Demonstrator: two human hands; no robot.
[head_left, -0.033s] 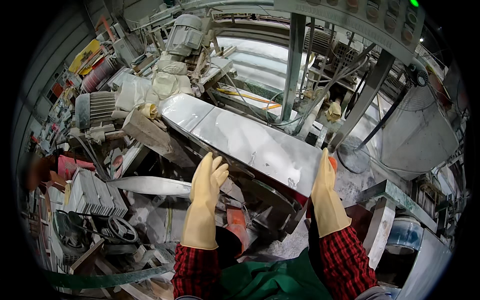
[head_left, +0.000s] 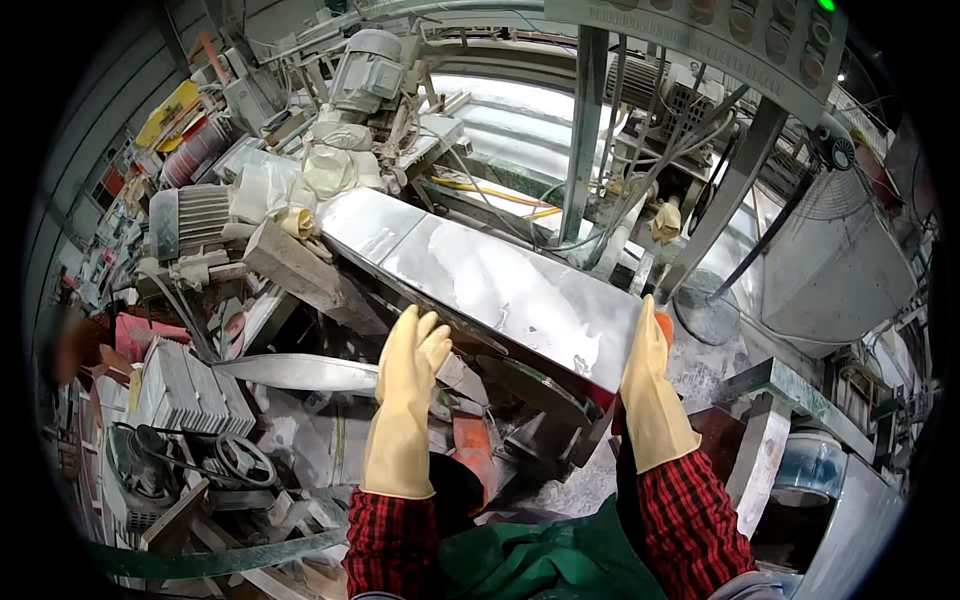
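Note:
Both hands wear long cream rubber gloves. In front of me lies a long metal cover (head_left: 420,245) with a smooth light-grey top, partly coated in white powder or wet slurry. My left hand (head_left: 410,365) is held upright near its close edge, fingers stretched and slightly apart, nothing in it. At the cover's right end stands my right hand (head_left: 650,375), fingers straight and pointing away from me. Its palm faces the end of the cover; whether it touches is hidden. An orange thing (head_left: 664,327) shows just behind its fingertips.
Motors (head_left: 188,220) and a dusty block (head_left: 305,265) stand to the left. A handwheel (head_left: 245,458) and stacked pale slabs (head_left: 190,390) are at the lower left. Steel posts (head_left: 585,135) carry a control panel (head_left: 740,30) at the upper right. A large pale bin (head_left: 840,260) stands at the right.
My left hand has shifted slightly to the left, away from the cover's edge. My right hand has barely moved.

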